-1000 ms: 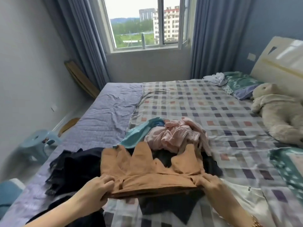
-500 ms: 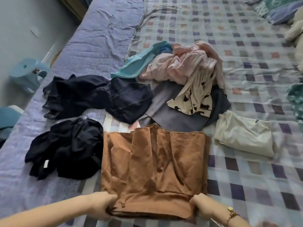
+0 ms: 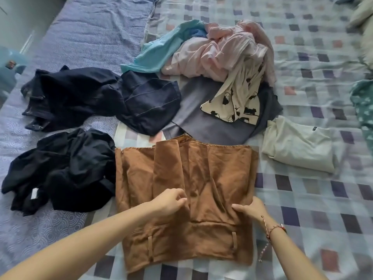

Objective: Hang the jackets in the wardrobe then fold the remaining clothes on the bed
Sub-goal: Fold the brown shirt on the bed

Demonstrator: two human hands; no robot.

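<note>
A brown garment (image 3: 203, 174) lies flat on the checked bedsheet (image 3: 302, 199), waistband and belt loops toward me. My left hand (image 3: 171, 201) pinches a fold near its middle. Over at the garment's right side, my right hand (image 3: 250, 209) grips the cloth, a red bracelet on the wrist. Beyond it lie a dark navy garment (image 3: 149, 102), a grey one (image 3: 203, 120), a cream piece with black prints (image 3: 236, 104), a pink bundle (image 3: 226, 51) and a teal top (image 3: 159, 51). A folded cream garment (image 3: 298, 146) sits to the right.
Two crumpled black garments (image 3: 66, 172) (image 3: 68, 98) lie on the purple sheet (image 3: 90, 31) at the left. A blue stool (image 3: 8, 67) stands beside the bed. A green patterned pillow (image 3: 363, 110) is at the right edge.
The brown garment went from held up to laid flat on the bed. My hands moved from its near edge to its middle, and my view tilted down.
</note>
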